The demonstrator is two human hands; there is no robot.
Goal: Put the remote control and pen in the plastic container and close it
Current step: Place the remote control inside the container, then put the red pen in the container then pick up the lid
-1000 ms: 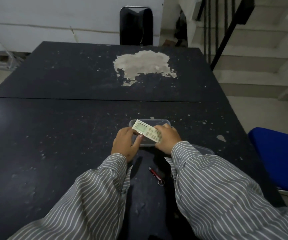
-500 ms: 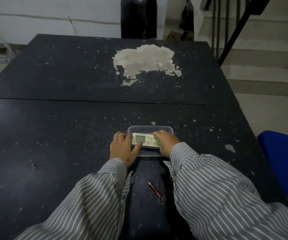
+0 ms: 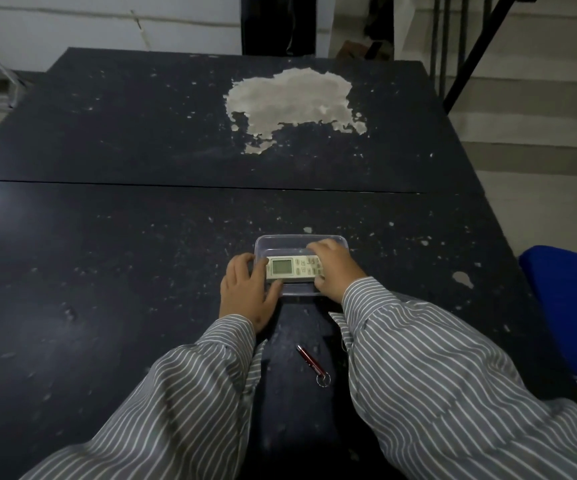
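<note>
Lower centre of frame: right hand (image 3: 334, 270) pinches the rigid, light remote control (image 3: 294, 268) by its end inside the clear plastic container (image 3: 299, 241) (thin-walled, likely slippery); left hand (image 3: 247, 292), fingers spread, braces its side.

The dark, chipped worktop (image 3: 107, 271) is bare left of the left hand (image 3: 247, 294) and beyond both hands. A thin red pen (image 3: 309, 360) lies between the striped sleeves (image 3: 436, 375), behind the hands.

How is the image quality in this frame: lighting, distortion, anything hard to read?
Head view: dim, table nearly black; wide-angle bending at the edges; remote screen bright but buttons illegible; clear container rim faint; pen small yet visible; both hands sharp, no motion blur.
</note>
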